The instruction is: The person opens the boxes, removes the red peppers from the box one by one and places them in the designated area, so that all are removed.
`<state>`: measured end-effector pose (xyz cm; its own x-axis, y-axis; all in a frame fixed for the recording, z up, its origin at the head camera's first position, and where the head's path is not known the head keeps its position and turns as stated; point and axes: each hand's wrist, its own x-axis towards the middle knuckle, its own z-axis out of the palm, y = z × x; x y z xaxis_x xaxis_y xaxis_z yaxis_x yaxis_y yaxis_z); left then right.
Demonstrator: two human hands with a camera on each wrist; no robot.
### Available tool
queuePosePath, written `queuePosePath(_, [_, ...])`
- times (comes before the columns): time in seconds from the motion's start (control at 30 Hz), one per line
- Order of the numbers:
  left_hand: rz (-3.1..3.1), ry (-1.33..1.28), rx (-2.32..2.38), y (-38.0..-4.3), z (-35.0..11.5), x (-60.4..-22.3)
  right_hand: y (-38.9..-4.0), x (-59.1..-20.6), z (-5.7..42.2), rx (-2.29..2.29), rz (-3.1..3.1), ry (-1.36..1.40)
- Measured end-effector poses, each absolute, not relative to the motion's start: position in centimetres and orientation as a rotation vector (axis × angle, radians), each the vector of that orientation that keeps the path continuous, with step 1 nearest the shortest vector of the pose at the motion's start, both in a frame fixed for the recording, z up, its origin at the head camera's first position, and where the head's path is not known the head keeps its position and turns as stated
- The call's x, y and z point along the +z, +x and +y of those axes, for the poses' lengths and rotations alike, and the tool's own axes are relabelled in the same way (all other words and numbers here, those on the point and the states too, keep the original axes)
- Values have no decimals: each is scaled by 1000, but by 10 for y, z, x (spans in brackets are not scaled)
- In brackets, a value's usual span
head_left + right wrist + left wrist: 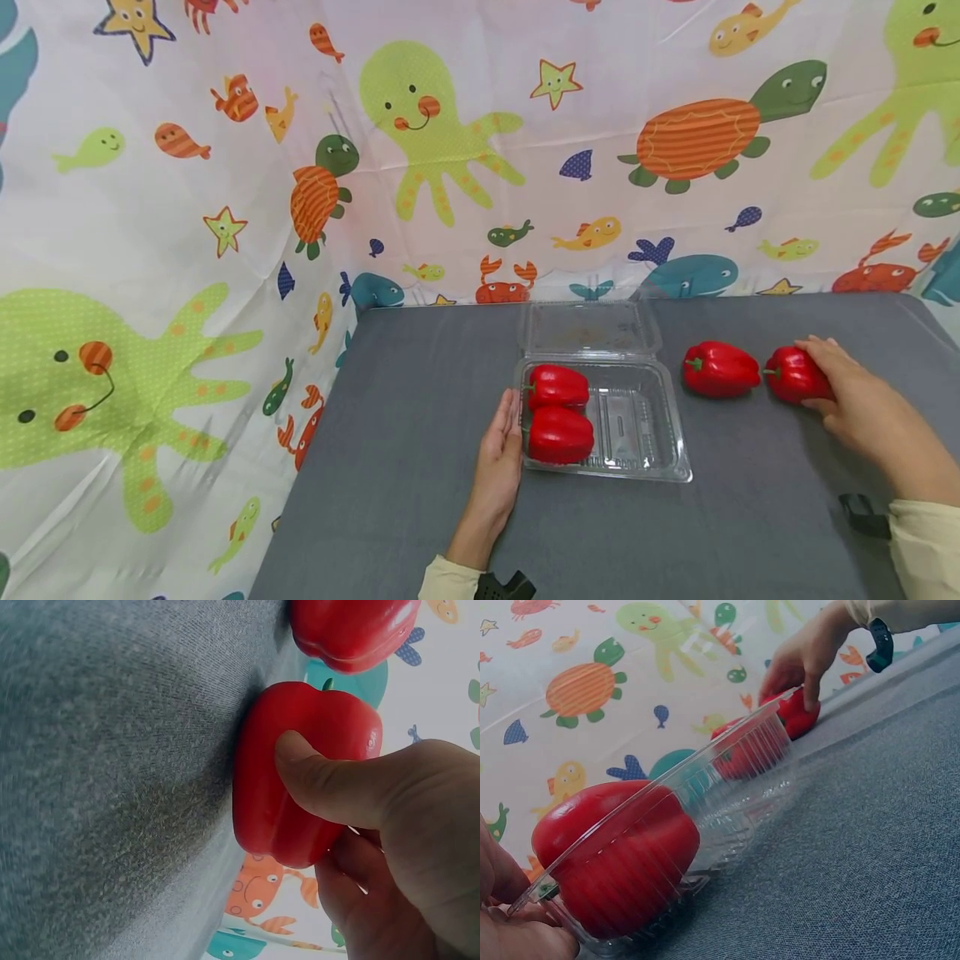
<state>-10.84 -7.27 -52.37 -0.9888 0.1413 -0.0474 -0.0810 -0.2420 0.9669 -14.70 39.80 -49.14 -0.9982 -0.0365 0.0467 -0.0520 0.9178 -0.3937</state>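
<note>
A hinged clear plastic container (633, 417) lies with its lid (588, 329) folded back. Two red bell peppers sit in its left half, a rear one (558, 387) and a front one (561, 435); the left wrist view shows the front pepper (622, 855) through the wall. My left hand (498, 458) holds the container's left edge, the rim between thumb and fingers. To the right, my right hand (862, 400) grips a red bell pepper (797, 375) on the table, thumb (322, 776) across its side. Another red bell pepper (720, 369) lies just left of it.
The grey cloth-covered table (405, 417) extends around the container. Behind it and along the left hangs a white curtain (465, 250) printed with sea animals. A dark band (864, 515) shows at the right wrist and another (506, 586) at the left.
</note>
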Motion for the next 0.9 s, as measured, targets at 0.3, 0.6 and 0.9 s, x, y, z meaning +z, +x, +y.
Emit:
queuePosePath(0.3, [1853, 72, 2357, -108, -73, -525, -146, -493, 401, 608, -3017, 120])
queuePosePath(0.6, [1822, 67, 2388, -109, -71, -525, -141, -491, 400, 568, -3025, 99])
queuePosePath(0.9, [1851, 40, 2354, -109, -72, -524, -137, -492, 399, 582, -3029, 89])
